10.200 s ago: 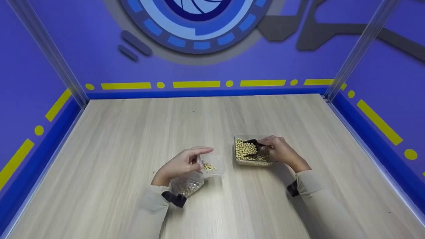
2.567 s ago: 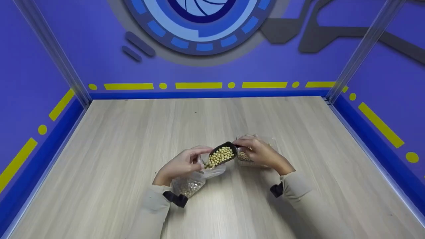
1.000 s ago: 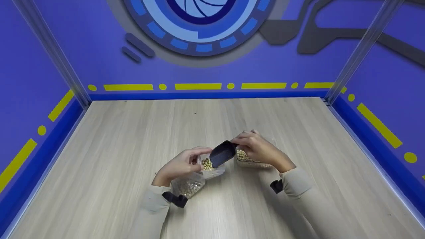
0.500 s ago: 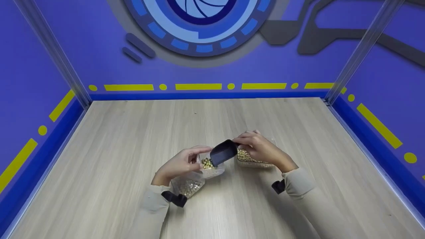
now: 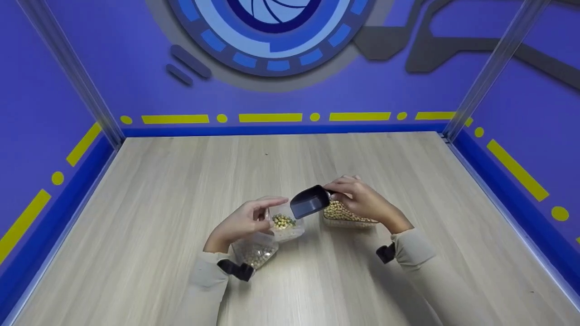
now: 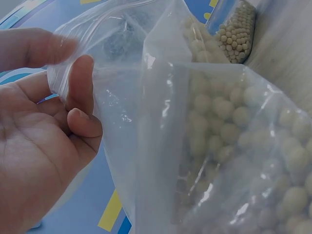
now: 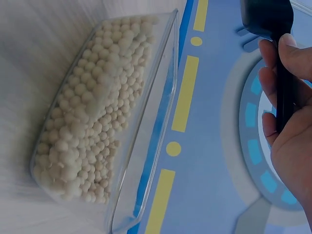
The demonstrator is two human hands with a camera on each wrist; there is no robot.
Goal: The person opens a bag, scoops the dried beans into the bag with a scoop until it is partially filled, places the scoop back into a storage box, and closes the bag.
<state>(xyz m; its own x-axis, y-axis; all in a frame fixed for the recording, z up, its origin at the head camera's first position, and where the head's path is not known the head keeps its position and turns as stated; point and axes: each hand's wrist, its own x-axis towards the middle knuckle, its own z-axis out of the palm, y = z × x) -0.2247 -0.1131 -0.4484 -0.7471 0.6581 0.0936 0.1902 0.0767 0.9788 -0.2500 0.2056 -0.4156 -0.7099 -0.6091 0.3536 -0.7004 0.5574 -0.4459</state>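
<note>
My left hand (image 5: 238, 224) holds the mouth of a clear zip bag (image 6: 122, 109) apart, its thumb and fingers at the rim in the left wrist view. Pale yellow balls like soybeans (image 6: 222, 114) fill the bag's lower part, which lies on the table. Just right of the bag's mouth, my right hand (image 5: 364, 199) grips a black scoop (image 5: 310, 201) by its handle (image 7: 284, 92). No balls show in the scoop's bowl, tilted above the bag's right edge. Beneath the right hand stands a clear rectangular container (image 5: 349, 223) with many of the same balls (image 7: 92, 97).
A pale wood-grain table (image 5: 204, 172) carries the bag and container near its middle. Blue panels (image 5: 290, 104) with yellow markings enclose it at the back and on both sides. A tiny dark speck (image 5: 266, 154) lies toward the back.
The right hand filled the scoop at the container, then tipped balls into the bag. Since half a second ago, the emptied scoop has risen slightly and moved right; the left hand still holds the bag.
</note>
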